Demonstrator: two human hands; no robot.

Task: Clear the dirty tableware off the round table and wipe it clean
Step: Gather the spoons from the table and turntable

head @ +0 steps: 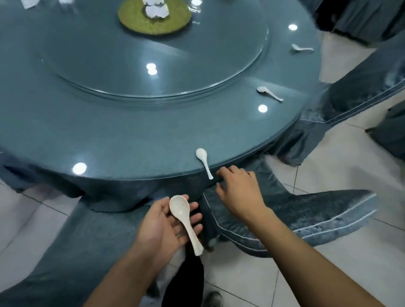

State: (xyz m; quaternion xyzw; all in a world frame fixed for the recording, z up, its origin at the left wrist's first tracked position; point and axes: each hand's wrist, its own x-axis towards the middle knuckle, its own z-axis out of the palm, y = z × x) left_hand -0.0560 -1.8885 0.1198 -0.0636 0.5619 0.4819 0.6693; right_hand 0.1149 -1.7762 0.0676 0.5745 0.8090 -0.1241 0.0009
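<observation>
**A:** What have I got in the hands?

**B:** My left hand lies palm up with the fingers nearly straight, and a white soup spoon rests across them, bowl up, handle hanging past the fingertips. I see no curl around it. My right hand sits palm down just below the round table, fingers loosely bent, holding nothing. Its fingertips are near a second spoon, but I can't tell if they touch.

**A:** Where is that one?

**B:** On the table's near edge, handle sticking out past the rim. Two more spoons lie along the right side, one near, one farther. A third at the far edge is blurred.

**A:** The middle?

**B:** Crumpled napkins on a green mat on the turntable. More white scraps and a dark object are cut off at the top; I can't make them out.
</observation>
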